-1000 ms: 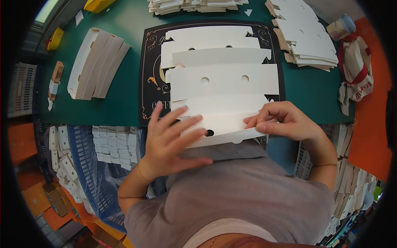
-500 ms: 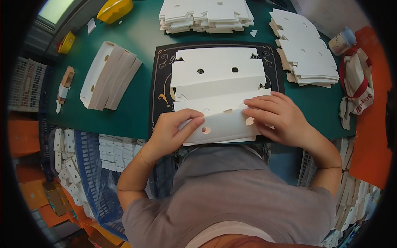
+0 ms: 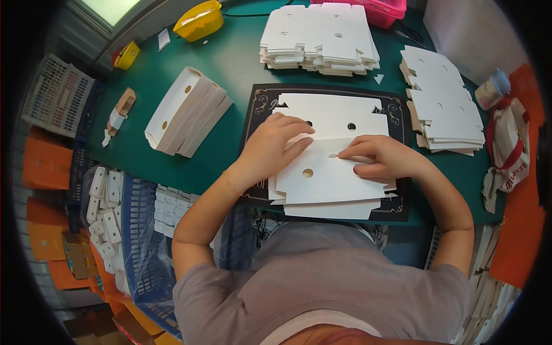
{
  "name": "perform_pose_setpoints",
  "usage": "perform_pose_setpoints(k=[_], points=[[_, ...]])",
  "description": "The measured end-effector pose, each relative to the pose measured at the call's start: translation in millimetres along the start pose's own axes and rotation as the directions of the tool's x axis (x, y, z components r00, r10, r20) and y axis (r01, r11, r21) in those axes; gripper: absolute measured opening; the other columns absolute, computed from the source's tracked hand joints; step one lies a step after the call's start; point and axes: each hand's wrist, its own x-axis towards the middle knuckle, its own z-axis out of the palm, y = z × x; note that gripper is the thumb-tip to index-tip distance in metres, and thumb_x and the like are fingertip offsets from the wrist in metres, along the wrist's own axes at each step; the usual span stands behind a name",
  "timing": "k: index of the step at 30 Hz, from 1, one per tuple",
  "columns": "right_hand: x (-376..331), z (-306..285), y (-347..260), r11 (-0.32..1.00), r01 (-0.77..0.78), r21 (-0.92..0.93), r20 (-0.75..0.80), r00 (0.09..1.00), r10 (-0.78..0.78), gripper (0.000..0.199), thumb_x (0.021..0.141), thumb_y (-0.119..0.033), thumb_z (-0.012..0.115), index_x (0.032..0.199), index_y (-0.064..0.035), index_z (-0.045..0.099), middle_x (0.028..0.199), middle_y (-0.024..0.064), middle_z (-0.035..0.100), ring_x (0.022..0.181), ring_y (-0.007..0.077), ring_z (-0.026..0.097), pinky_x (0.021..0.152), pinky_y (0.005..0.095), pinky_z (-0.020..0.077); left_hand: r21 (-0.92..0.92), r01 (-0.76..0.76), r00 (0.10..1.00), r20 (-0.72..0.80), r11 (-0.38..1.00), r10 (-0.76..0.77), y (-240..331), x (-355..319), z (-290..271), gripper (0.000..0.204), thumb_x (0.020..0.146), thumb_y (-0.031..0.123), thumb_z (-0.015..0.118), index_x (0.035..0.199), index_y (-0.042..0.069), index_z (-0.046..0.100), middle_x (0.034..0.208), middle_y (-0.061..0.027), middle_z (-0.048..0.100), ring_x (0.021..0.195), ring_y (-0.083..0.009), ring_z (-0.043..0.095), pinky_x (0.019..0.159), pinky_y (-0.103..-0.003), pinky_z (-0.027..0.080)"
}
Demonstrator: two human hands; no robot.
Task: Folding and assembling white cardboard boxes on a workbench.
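Observation:
A white die-cut cardboard blank (image 3: 328, 190) with round holes lies on a black mat with gold ornament (image 3: 397, 208). One panel is folded over the middle, its edge running between my hands; more white card shows under it. My left hand (image 3: 276, 141) rests on the panel's left part, fingers stretched toward the fold and thumb apart. On the right part lies my right hand (image 3: 385, 158), its fingers apart and partly bent. Its index fingertip touches beside a small oval (image 3: 332, 155) on the card; I cannot tell whether that is a hole or a loose piece.
Flat blanks are stacked at the back (image 3: 322, 37) and right (image 3: 443, 100) of the green table (image 3: 230, 115). Folded white boxes (image 3: 187, 115) stand left. A cutter (image 3: 119, 115), yellow tubs (image 3: 198, 22), a pink basket (image 3: 385, 12), cup (image 3: 493, 89), cloth bag (image 3: 509, 144) and blue crate (image 3: 141, 241) surround them.
The near panel, raised toward me before, is now folded away over the blank. Both hands have moved farther from my body and lie on top of it. The whole view has shifted.

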Motion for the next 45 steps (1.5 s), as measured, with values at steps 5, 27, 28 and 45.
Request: perform_pose_setpoints(k=[5,27,28,45], points=[[2,5,6,0.984,0.077,-0.16,-0.001,0.997,-0.078,0.042,0.084,-0.017,0.063,0.124,-0.0079,0.068,0.114,0.0115,0.065,0.107,0.0271,0.059,0.092,0.0386,0.0498,0.058,0.018,0.986,0.166,0.998,-0.027,-10,20,21,0.03,0.092,0.032,0.065,0.108,0.008,0.073,0.099,-0.0103,0.07,0.096,-0.0267,0.063,0.083,-0.035,0.051],[-9,2,-8,0.943,0.095,-0.32,-0.181,0.971,-0.159,0.019,0.081,-0.011,0.071,0.1,-0.008,0.075,0.101,0.0047,0.07,0.096,0.0247,0.063,0.08,0.0369,0.0519,-0.504,0.511,0.847,0.431,0.697,-0.31,-11,19,25,0.017,0.091,0.018,0.073,0.097,0.002,0.076,0.08,-0.0018,0.069,0.069,-0.0041,0.056,0.062,-0.02,0.045],[-10,1,-8,0.952,0.068,-0.298,-0.165,0.979,-0.121,0.019,0.082,-0.012,0.071,0.1,-0.0076,0.075,0.102,0.0051,0.07,0.097,0.025,0.064,0.081,0.0371,0.0519,-0.479,0.527,0.84,0.419,0.702,-0.345,-11,19,25,0.017,0.091,0.018,0.073,0.097,0.002,0.076,0.08,-0.0019,0.068,0.071,-0.0044,0.056,0.063,-0.021,0.046],[-8,20,-16,0.9,-0.047,-0.434,-0.393,0.908,-0.142,0.02,0.085,-0.013,0.07,0.104,-0.0101,0.072,0.101,0.0006,0.067,0.097,0.0203,0.061,0.079,0.0349,0.045,-0.5,0.433,0.886,0.39,0.75,-0.252,-8,17,13,0.018,0.091,0.017,0.073,0.097,0.001,0.075,0.083,-0.0018,0.069,0.076,-0.0071,0.057,0.07,-0.023,0.047]])
